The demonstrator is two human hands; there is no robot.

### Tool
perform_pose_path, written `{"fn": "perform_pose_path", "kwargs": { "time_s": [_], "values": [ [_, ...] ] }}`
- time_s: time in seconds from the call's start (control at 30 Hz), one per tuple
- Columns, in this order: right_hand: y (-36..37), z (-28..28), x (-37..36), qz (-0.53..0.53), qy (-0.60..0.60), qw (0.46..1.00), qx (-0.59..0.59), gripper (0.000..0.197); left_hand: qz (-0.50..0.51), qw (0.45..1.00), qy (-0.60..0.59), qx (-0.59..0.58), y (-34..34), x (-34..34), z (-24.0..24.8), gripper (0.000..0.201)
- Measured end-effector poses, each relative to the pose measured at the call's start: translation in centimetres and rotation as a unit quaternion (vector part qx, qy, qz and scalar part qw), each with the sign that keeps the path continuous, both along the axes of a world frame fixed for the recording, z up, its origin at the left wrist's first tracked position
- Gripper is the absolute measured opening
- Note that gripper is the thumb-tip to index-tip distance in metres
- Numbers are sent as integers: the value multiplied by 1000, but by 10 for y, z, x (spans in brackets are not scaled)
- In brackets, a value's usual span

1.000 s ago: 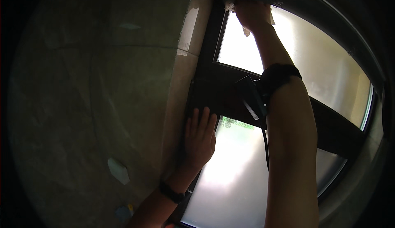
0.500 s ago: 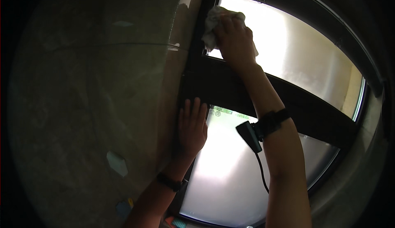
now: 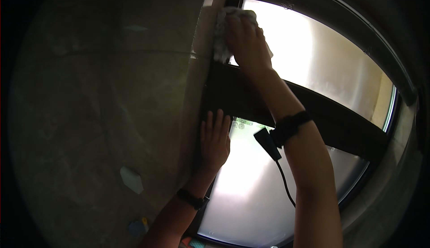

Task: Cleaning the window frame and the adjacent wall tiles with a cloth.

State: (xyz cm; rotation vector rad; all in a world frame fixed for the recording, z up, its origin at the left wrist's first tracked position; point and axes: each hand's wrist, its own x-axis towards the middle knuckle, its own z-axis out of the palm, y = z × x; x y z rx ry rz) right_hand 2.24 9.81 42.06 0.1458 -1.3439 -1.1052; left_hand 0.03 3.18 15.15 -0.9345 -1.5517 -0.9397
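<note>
A pale, crumpled cloth (image 3: 221, 35) is pressed under my right hand (image 3: 247, 42) at the upper left corner of the upper window pane (image 3: 322, 46). It overlaps the dark window frame (image 3: 239, 91) there. Fingers of that hand bend over the cloth and hold it. Lower down, my left hand (image 3: 216, 140) lies flat with fingers stretched upward, resting against the dark upright of the frame beside the lower pane (image 3: 242, 194). Nothing is in it. A black strap with a small dark device (image 3: 268, 144) and a cable sits on my right forearm; a dark band (image 3: 192, 198) circles my left wrist.
A grey tiled wall (image 3: 89, 113) fills the left side, with a pale hexagonal patch (image 3: 131, 180) on it. At the lower edge are a small blue and yellow item (image 3: 139, 225) and a red and teal item (image 3: 192, 242). A dark curved bar (image 3: 358, 17) spans the upper right.
My right hand has slid the cloth leftward from the glass onto the frame's upright. The left hand stays against the frame, while the whole view has shifted slightly.
</note>
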Motion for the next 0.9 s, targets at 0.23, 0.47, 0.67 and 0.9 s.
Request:
{"fn": "perform_pose_path", "kwargs": {
  "time_s": [0.23, 0.47, 0.67, 0.9],
  "values": [
    [-12, 90, -19, -58, 14, 994, -86, 34, -16, 1000, -17, -21, -3, -1, 1, 55],
    [-7, 113, 5, 385, -222, 841, -309, 27, 16, 998, -14, -54, -9, -7, -1, 55],
    [-12, 94, 61, 378, -292, 805, -351, 28, 13, 998, -3, -55, -6, -8, -5, 54],
    [50, 107, 112, 128, -63, 915, -376, 40, 30, 998, 21, -49, -5, -13, -9, 52]
  ]
}}
